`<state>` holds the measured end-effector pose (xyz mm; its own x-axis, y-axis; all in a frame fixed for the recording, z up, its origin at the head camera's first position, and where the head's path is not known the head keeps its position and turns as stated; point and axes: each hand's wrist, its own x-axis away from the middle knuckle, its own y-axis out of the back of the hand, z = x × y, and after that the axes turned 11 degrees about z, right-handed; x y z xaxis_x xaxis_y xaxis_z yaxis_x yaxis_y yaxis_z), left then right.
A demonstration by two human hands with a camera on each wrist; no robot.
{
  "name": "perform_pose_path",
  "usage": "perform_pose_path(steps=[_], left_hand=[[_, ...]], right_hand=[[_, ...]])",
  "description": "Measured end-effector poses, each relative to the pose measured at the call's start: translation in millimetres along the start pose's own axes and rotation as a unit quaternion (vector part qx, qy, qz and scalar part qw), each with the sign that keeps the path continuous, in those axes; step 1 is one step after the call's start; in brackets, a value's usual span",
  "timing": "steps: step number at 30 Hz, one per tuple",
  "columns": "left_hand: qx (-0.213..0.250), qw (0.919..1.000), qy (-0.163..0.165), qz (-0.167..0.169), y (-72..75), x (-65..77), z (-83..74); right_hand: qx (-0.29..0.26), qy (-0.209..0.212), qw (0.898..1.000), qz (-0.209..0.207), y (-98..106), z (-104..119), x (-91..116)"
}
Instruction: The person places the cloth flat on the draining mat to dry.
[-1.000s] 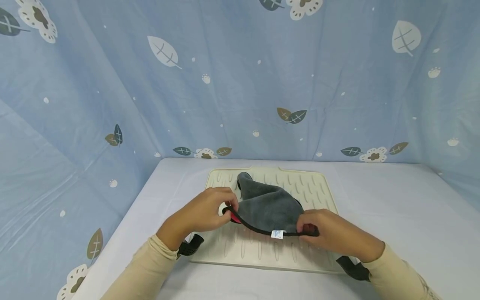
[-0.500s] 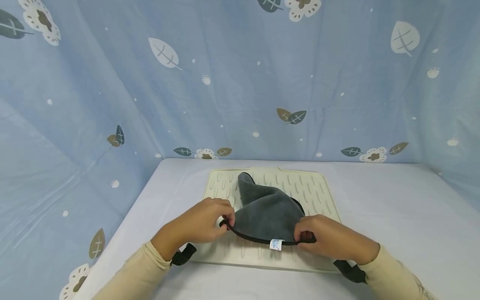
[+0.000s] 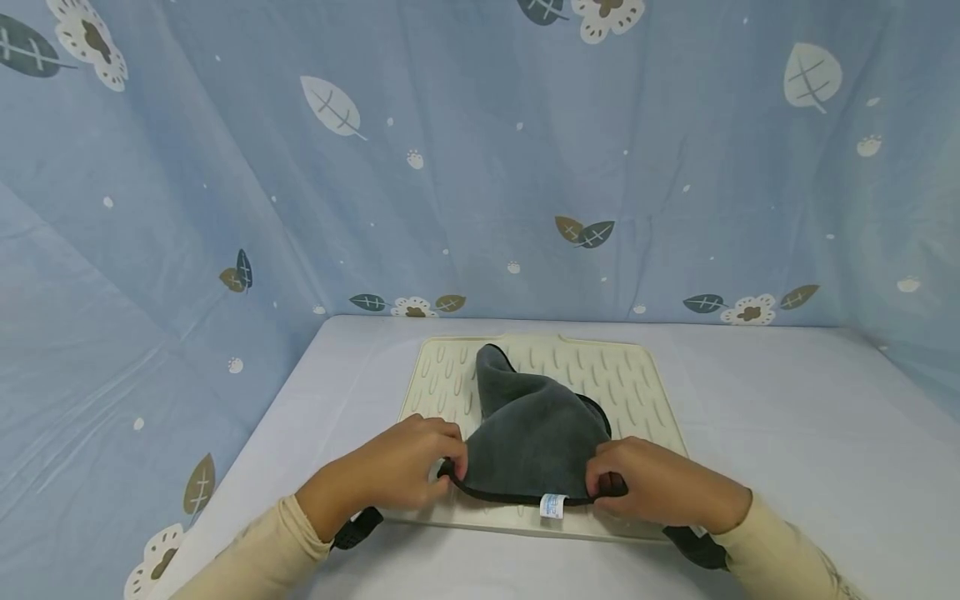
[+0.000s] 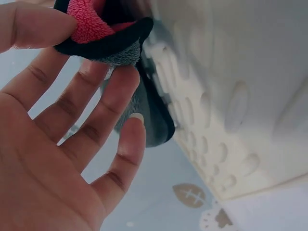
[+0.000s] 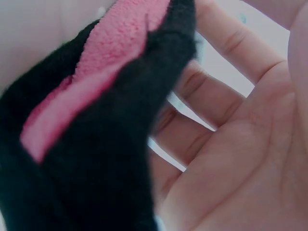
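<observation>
A grey towel (image 3: pixel 540 433) with black edging and a white label (image 3: pixel 552 506) lies bunched on a cream ridged mat (image 3: pixel 442 375). Its near edge is held between both hands. My left hand (image 3: pixel 412 462) pinches the left corner; in the left wrist view the pink underside (image 4: pixel 89 24) shows beside the thumb, while the other fingers spread behind the cloth. My right hand (image 3: pixel 652 483) grips the right end of the same edge. Close up in the right wrist view, pink pile (image 5: pixel 120 43) shows between folds of black edging. The towel's far corner points up toward the back of the mat.
The mat rests on a table with a white cloth (image 3: pixel 787 417). Behind and to the left hangs a blue curtain (image 3: pixel 480 167) with leaf and flower prints. Black straps (image 3: pixel 358 527) are at both wrists.
Both hands have drawn the towel's near edge toward the front of the mat. The red-pink underside seen by the left hand in the head view is now hidden there.
</observation>
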<state>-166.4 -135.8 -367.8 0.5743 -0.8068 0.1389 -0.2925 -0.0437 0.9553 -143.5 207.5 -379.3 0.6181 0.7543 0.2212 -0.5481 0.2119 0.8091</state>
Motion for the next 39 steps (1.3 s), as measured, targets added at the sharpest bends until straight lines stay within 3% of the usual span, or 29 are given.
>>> perform_pose_path(steps=[15, 20, 30, 39], left_hand=[[0.015, 0.9986, 0.017, 0.048, -9.4, 0.1, -5.8], [0.015, 0.9987, 0.017, 0.045, -8.8, -0.9, -8.8], [-0.022, 0.9993, 0.019, -0.021, -3.6, -15.4, -14.6], [-0.057, 0.9915, 0.043, -0.109, 0.8, -32.3, -24.7]], right_hand=[[-0.003, 0.010, 1.000, -0.004, -3.8, -2.2, 0.1], [0.001, 0.022, 1.000, -0.012, -4.2, -2.3, 0.2], [0.002, 0.029, 0.999, -0.016, -3.4, -2.2, 1.0], [-0.006, 0.035, 0.999, -0.019, -2.3, -2.6, 1.5]])
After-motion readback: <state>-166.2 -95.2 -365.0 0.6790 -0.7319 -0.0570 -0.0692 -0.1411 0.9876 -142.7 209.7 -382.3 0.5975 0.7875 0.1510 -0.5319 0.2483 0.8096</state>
